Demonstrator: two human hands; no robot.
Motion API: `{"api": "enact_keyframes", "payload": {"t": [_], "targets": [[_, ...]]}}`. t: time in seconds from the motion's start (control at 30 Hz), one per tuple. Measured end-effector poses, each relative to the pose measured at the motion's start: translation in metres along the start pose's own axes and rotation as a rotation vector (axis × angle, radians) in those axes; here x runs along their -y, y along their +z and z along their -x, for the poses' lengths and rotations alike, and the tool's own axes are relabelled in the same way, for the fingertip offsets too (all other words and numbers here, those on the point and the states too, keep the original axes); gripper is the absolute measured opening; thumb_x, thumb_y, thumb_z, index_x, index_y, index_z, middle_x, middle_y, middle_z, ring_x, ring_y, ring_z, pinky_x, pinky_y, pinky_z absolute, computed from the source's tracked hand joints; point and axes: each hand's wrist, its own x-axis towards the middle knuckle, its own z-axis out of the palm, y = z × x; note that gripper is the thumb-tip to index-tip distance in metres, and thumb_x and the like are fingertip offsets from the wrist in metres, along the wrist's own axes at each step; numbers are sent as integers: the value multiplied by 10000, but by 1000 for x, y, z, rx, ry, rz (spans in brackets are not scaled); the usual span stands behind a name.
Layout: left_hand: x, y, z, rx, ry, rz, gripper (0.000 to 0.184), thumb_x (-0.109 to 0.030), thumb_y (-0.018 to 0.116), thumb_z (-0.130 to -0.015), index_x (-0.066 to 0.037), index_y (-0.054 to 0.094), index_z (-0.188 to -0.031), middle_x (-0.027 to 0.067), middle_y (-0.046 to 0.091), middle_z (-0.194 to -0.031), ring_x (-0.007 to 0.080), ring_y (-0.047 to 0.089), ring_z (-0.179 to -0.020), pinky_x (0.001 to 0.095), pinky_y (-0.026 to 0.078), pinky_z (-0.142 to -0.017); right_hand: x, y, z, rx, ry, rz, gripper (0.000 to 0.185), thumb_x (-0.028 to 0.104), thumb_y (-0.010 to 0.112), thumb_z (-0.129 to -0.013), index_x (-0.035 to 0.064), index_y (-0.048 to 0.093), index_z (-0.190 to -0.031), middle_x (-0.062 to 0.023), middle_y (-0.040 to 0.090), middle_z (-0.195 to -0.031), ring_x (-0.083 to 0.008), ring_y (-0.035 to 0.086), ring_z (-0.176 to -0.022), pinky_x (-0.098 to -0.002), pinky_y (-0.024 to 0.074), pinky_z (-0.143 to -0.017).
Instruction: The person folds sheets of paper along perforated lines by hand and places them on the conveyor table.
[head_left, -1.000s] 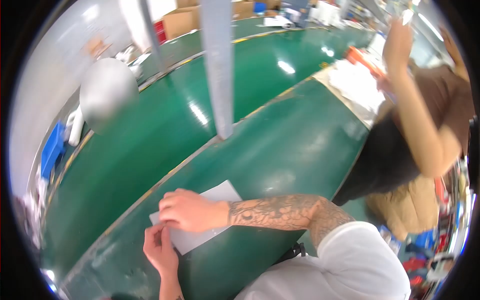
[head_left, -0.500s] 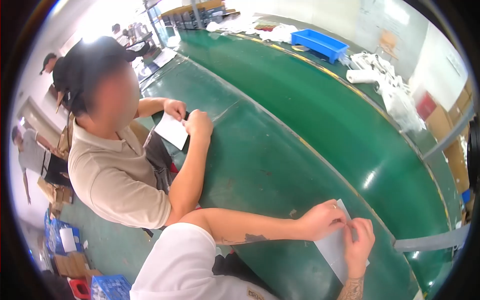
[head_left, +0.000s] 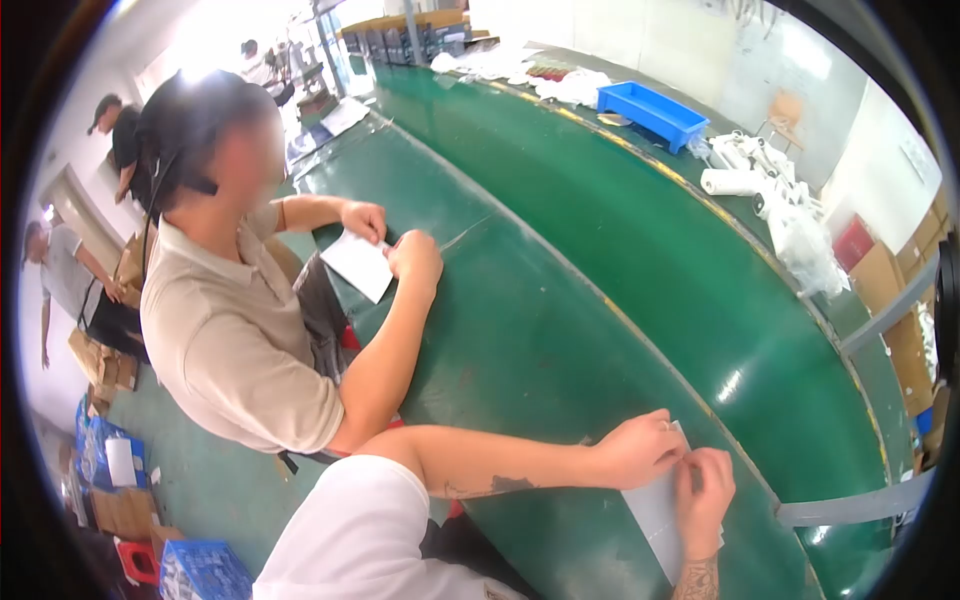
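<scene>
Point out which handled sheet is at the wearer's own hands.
The greyish sheet at lower right, by the left hand and right hand; the whiter sheet is at the co-worker's hands.

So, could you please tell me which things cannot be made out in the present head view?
All in the head view:
What lies between the fingertips of the left hand and right hand: hidden by the fingers.
Whether the pale sheet bears a crease or print: too faint.
Right forearm: cut off by the bottom edge.
Blue container: likewise cut off.
</scene>
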Motion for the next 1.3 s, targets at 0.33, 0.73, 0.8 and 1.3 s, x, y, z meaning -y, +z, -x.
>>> {"api": "enact_keyframes", "payload": {"t": [0.33, 0.73, 0.8, 1.3], "targets": [[-8, -3, -3, -12, 61, -1, 56, -35, 679, -795, -38, 657, -846, 97, 644, -802, 301, 577, -802, 399, 507, -702, -3, -4, -2, -38, -63, 13, 202, -15, 753, -711, 43, 644, -872, -78, 606, -888, -276, 573, -809, -387, 440, -709], [-6, -4, -3, 45, 50, -14, 64, -55, 696, -782, -47, 669, -839, 92, 666, -804, 288, 577, -793, 388, 507, -685, -9, -4, 1, -46, -106, 68, 222, 23, 761, -690, 65, 646, -876, -57, 610, -909, -262, 576, -826, -381, 428, -709], [-7, -4, -2, 28, 25, -90, 93, -23, 712, -781, -41, 664, -859, 79, 671, -794, 269, 591, -779, 369, 511, -685, -9, -7, 1, -33, -121, 63, 212, 40, 767, -705, 73, 656, -882, -43, 613, -907, -249, 576, -837, -371, 425, -707], [-17, -11, 0, 150, 49, -298, 87, -40, 642, -847, -53, 582, -909, 63, 633, -773, 272, 578, -777, 398, 426, -713, 2, -9, 9, 28, -11, 191, 298, 108, 772, -749, 55, 659, -1019, -54, 633, -1019, -259, 581, -944, -385, 423, -784]]}}
